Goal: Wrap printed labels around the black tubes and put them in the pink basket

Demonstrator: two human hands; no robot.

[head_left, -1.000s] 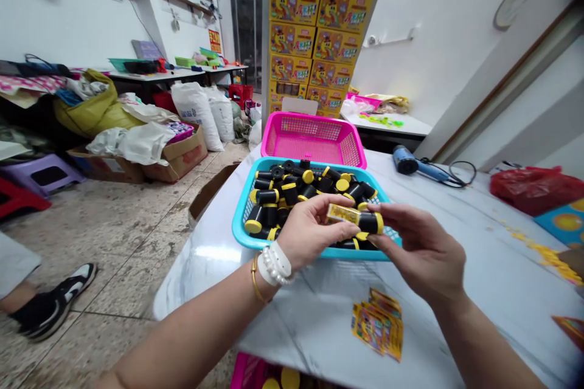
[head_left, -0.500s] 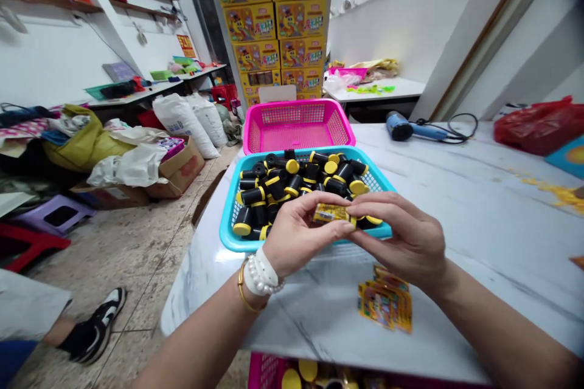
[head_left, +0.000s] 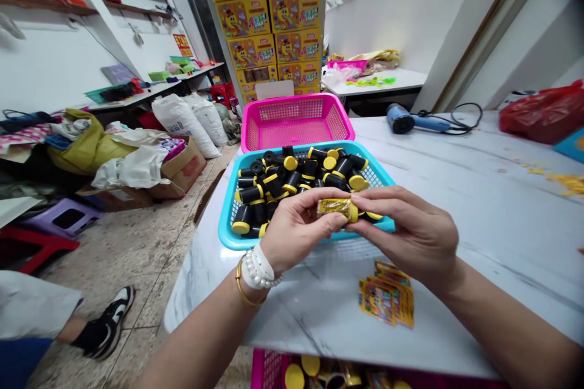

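Note:
Between both hands is a small canister (head_left: pixel 336 209) in a printed yellow wrapper, with a yellow cap at its right end. My left hand (head_left: pixel 298 225) grips its left part between thumb and fingers. At the capped end, the fingertips of my right hand (head_left: pixel 408 234) pinch it. Right behind and below them stands a turquoise basket (head_left: pixel 224 219) full of black canisters (head_left: pixel 250 194) with yellow caps. Printed yellow sleeves (head_left: pixel 387 295) lie in a small overlapping pile on the marble-patterned table (head_left: pixel 310 310), near my right forearm.
A pink basket (head_left: pixel 296 130) sits behind the turquoise one, and another pink basket (head_left: pixel 264 371) holds capped canisters below the table edge. A blue heat gun (head_left: pixel 417 120) with its cord lies at the back right. Yellow cartons (head_left: pixel 249 15) are stacked beyond. Someone's shoe (head_left: pixel 112 322) is at left.
My hands have shifted slightly, and the right fingers have drawn a little rightward, showing more of the wrapped canister and its yellow cap. The view has moved slightly.

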